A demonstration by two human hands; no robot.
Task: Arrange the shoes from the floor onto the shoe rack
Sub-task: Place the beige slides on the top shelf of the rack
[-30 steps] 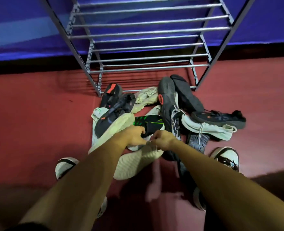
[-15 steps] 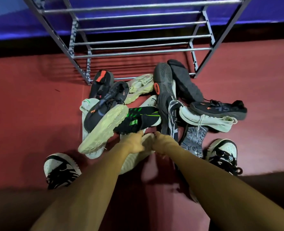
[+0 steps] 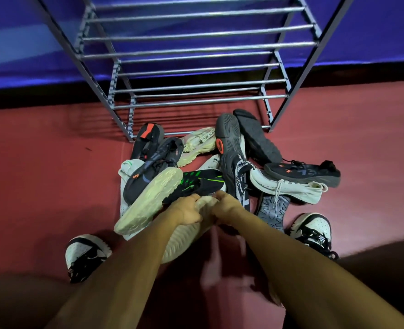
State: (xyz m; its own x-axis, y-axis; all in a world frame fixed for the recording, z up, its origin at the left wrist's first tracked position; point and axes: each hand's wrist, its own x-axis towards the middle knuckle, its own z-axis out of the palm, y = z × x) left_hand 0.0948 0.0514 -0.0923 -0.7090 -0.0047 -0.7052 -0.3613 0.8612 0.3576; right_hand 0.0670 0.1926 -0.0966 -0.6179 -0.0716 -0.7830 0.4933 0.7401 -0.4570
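Red floor point(image 3: 42, 186), metal shoe rack point(image 3: 196, 51), left hand point(image 3: 188, 210) and right hand point(image 3: 224, 205), grip clamped on cream shoe point(image 3: 189, 238)

The grey metal shoe rack point(image 3: 196, 67) stands on the floor with a heap of shoes at its foot. Nearest in the heap, a cream ribbed-sole shoe point(image 3: 184, 238) lies sole up, its far end gripped by the left hand point(image 3: 186, 212) and right hand point(image 3: 224, 205). Left of it, another cream shoe point(image 3: 148, 203) lies sole up against a navy shoe point(image 3: 148, 172). A black shoe with green streaks point(image 3: 196, 184) lies across the middle. At the right, a white lace-up shoe point(image 3: 286, 186) lies on its side.
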